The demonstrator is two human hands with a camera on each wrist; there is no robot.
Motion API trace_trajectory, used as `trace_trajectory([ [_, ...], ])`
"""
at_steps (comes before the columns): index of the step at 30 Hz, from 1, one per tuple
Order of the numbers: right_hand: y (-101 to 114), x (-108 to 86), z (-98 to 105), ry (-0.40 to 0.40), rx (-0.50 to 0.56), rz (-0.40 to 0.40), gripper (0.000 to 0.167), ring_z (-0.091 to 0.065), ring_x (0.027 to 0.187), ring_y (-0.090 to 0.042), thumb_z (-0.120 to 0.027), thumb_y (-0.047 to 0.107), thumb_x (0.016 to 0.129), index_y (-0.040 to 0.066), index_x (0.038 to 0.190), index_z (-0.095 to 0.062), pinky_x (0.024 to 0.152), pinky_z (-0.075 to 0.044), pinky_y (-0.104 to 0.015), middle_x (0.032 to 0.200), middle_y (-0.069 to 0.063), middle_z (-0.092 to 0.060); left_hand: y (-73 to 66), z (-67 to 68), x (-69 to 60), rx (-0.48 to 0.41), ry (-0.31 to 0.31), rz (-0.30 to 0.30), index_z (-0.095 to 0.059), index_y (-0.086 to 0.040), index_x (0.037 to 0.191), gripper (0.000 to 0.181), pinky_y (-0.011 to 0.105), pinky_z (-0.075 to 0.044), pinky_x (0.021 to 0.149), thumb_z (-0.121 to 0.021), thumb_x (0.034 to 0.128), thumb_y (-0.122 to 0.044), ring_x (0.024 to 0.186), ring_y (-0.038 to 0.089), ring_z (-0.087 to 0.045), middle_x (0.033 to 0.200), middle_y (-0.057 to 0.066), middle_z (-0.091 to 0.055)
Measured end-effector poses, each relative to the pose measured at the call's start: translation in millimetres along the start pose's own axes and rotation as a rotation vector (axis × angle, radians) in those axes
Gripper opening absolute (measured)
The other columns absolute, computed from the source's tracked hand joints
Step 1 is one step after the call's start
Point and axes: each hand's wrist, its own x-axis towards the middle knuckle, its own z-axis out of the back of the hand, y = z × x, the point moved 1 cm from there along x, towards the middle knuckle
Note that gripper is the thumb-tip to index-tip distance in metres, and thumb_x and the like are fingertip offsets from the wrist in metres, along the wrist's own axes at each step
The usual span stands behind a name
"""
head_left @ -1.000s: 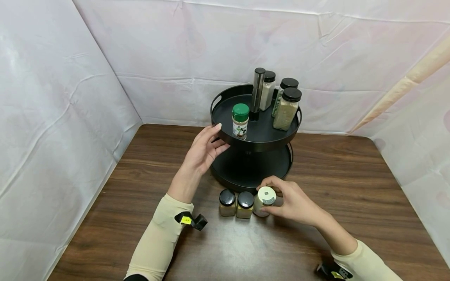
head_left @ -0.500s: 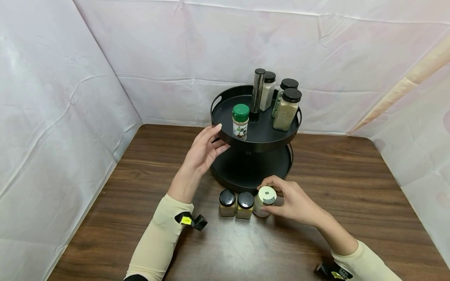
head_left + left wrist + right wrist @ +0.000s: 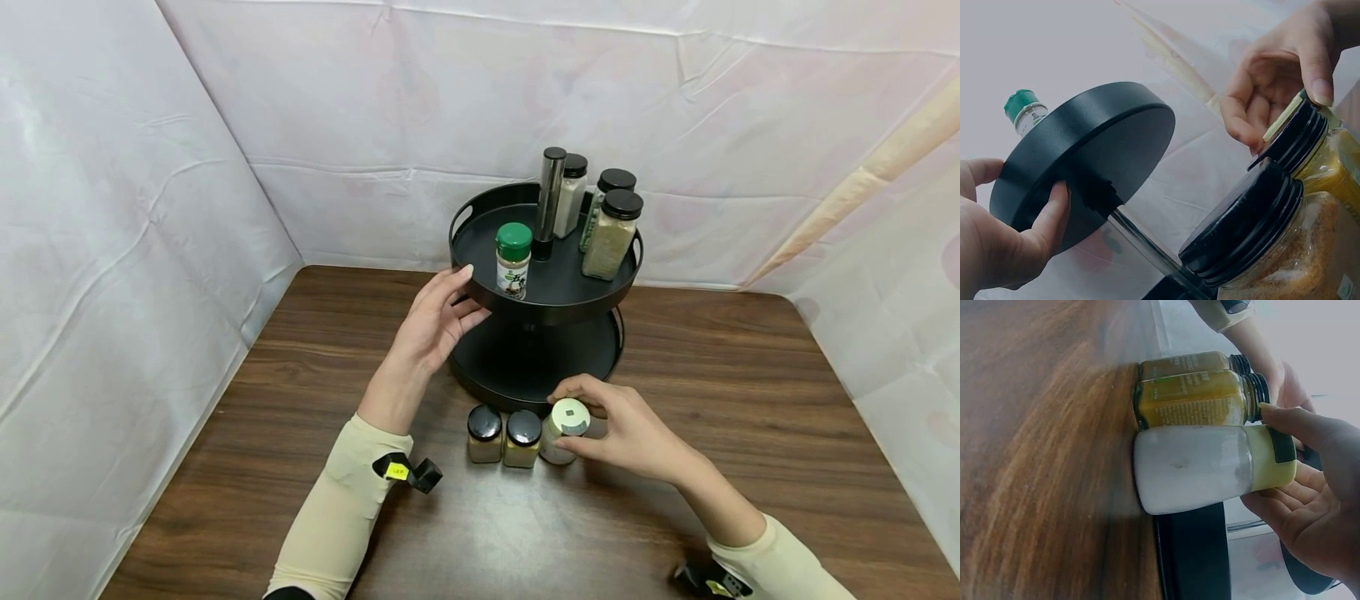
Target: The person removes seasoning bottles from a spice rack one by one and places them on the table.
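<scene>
1. The right hand (image 3: 626, 433) grasps the bottle (image 3: 1191, 469) near its pale yellow cap, thumb on one side and fingers on the other.
2. The bottle stands upright on the table (image 3: 300, 375), in front of the lower tray (image 3: 525, 367); its contents are white, and a dark patch marks the cap.
3. The left hand (image 3: 431, 329) grips the upper tray (image 3: 547, 312) by its rim, at the left front; the left wrist view shows a digit against the underside.
4. Just left of the bottle stands the yellow jar (image 3: 522, 437), and beyond it the brown jar (image 3: 484, 433), the three in a row. Both jars have black lids.
5. On the upper tray, the green-capped shaker (image 3: 513, 262) stands at the front left, near the left hand.
6. The pole (image 3: 550, 200) rises from the middle of that tray, with the white jar (image 3: 570, 200) just behind it.
7. Right of the pole, the beige jar (image 3: 611, 237) stands in front of the green jar (image 3: 592, 218) and partly covers it. All three jars up there have black lids.
8. Pale sleeves (image 3: 337, 508) cover the forearms, and a light cloth (image 3: 487, 92) hangs behind the table.
</scene>
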Motion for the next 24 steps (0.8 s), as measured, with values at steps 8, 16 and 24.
trace_trajectory([
  [8, 6, 0.0, 4, 0.0, 0.033, -0.003, 0.052, -0.069, 0.117, -0.017, -0.091, 0.023, 0.088, 0.018, 0.133, -0.066, 0.099, -0.057, -0.034, 0.127, 0.005, -0.07, 0.5, -0.1, -0.1, -0.001, 0.009, -0.004, -0.053, -0.007, 0.12, 0.018, 0.035, -0.061, 0.087, -0.059, 0.1055, -0.016, 0.101, 0.025, -0.069, 0.118, 0.01, -0.062],
  [16, 12, 0.8, 8, -0.063, 0.052, 0.035, 0.051, -0.071, 0.118, -0.027, -0.091, 0.014, 0.086, 0.016, 0.132, -0.068, 0.101, -0.056, -0.034, 0.128, -0.005, -0.071, 0.7, 1.3, -0.2, 0.005, 0.003, -0.003, -0.054, -0.008, 0.119, 0.016, 0.035, -0.061, 0.088, -0.059, 0.1059, -0.016, 0.099, 0.024, -0.07, 0.116, 0.01, -0.062],
  [24, 22, -0.3, 19, -0.098, 0.078, -0.01, 0.05, -0.071, 0.12, -0.02, -0.091, 0.019, 0.087, 0.023, 0.131, -0.068, 0.102, -0.056, -0.036, 0.129, 0.007, -0.07, 0.5, 0.7, 0.7, 0.011, 0.006, -0.001, -0.053, -0.007, 0.122, 0.02, 0.036, -0.061, 0.089, -0.06, 0.1052, -0.016, 0.102, 0.025, -0.069, 0.121, 0.011, -0.06],
])
